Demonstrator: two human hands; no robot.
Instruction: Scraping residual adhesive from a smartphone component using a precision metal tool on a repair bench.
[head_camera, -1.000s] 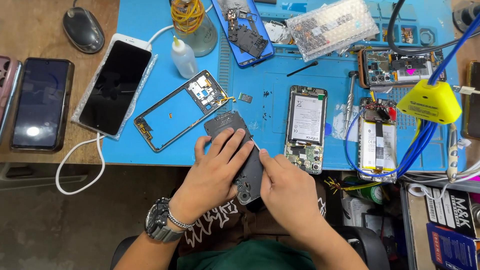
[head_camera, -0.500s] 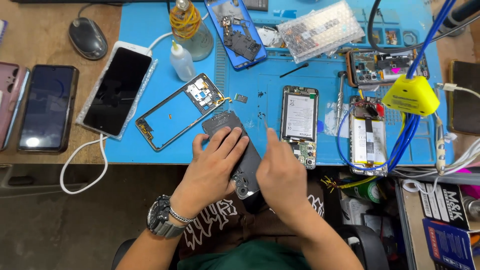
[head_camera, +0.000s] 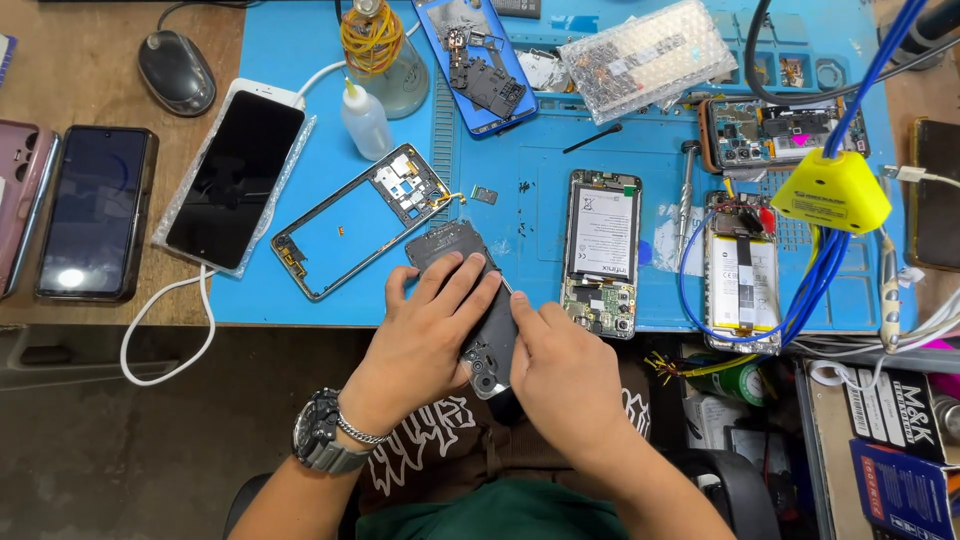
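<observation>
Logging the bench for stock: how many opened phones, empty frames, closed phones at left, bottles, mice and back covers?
Opened phones: 4
Empty frame: 1
Closed phones at left: 3
Bottles: 2
Mouse: 1
Back cover: 1
Total: 12

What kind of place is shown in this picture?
Most likely a phone repair bench: opened phones with bare batteries lie on a blue work mat, a bare phone frame beside them, and both hands press a dark phone.
</observation>
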